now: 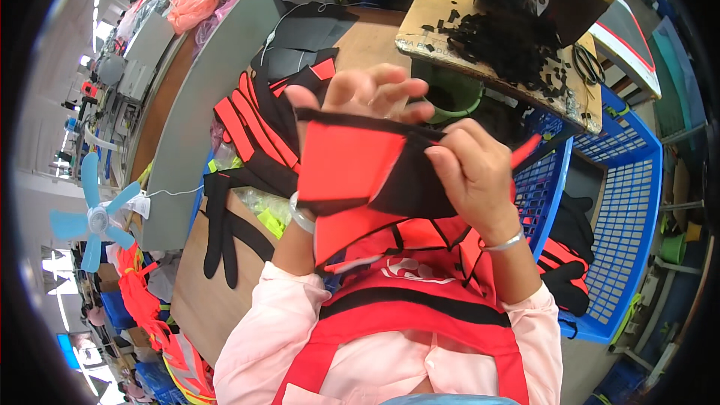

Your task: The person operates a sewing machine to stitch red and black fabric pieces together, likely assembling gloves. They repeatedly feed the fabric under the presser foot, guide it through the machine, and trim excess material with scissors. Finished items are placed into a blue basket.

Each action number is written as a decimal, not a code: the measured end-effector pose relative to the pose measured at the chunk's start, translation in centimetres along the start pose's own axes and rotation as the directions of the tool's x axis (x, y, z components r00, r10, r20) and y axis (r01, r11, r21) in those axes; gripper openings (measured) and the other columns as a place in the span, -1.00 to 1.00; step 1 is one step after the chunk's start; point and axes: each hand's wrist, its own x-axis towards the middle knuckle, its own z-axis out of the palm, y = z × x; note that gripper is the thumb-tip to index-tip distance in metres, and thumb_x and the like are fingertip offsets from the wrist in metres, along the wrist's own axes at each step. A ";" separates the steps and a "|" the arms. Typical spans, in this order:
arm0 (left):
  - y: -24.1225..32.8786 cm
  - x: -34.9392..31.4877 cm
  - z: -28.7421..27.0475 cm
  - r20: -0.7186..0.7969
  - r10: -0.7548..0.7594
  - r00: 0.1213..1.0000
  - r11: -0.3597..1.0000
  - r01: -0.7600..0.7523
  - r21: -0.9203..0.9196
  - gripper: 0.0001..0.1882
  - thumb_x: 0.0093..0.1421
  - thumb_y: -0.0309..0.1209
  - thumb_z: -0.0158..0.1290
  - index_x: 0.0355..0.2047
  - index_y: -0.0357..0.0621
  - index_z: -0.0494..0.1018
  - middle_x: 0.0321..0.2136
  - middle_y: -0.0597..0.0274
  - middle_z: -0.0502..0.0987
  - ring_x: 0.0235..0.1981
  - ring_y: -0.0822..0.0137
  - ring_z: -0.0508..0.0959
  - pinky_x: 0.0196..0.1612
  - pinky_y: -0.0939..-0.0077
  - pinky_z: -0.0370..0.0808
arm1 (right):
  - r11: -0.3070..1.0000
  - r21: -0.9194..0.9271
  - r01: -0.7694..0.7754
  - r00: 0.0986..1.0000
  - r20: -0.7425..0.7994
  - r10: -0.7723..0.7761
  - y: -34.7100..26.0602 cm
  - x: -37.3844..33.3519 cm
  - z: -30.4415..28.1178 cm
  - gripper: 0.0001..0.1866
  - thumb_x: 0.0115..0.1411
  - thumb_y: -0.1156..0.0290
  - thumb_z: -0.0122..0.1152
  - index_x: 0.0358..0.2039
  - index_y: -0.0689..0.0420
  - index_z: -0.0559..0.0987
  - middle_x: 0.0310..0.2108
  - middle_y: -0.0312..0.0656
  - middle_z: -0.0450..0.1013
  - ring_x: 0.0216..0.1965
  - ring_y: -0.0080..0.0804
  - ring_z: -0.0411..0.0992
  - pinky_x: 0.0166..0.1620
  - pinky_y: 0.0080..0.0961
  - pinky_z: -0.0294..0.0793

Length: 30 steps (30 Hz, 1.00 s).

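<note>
A red-orange and black fabric piece [349, 161] is held up in front of my chest. My right hand [476, 169] pinches its black right end between thumb and fingers. My left hand [367, 94] is behind the piece, its loosely curled fingers apart above the black top edge; the fabric hides most of its palm. More red-orange and black fabric [427, 236] hangs below, against my red apron [412, 292]. To the left lies a pile of similar red and black pieces [259, 124], with black finger-shaped strips [225, 229] nearer me.
A wooden stand [420, 41] at the far right holds black scraps [510, 45], scissors [588, 64] and a dark machine box [551, 0]. Below it is a green bucket [457, 97]. Blue baskets [619, 210] with fabric stand at right. A grey partition [202, 105] and blue fan [97, 217] are left.
</note>
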 end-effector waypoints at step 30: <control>-13.4 15.8 -4.1 -0.385 -0.459 0.801 0.774 0.573 0.270 -0.90 0.28 -0.36 0.02 -0.23 -0.05 0.38 -0.39 0.35 0.51 -0.36 0.42 0.59 -0.34 0.45 0.59 | 0.845 -0.424 -0.325 0.925 0.045 0.378 13.8 5.6 -15.1 -0.60 0.20 0.04 0.19 -0.36 0.19 0.59 -0.52 -0.03 0.52 -0.45 -0.05 0.50 -0.37 -0.26 0.43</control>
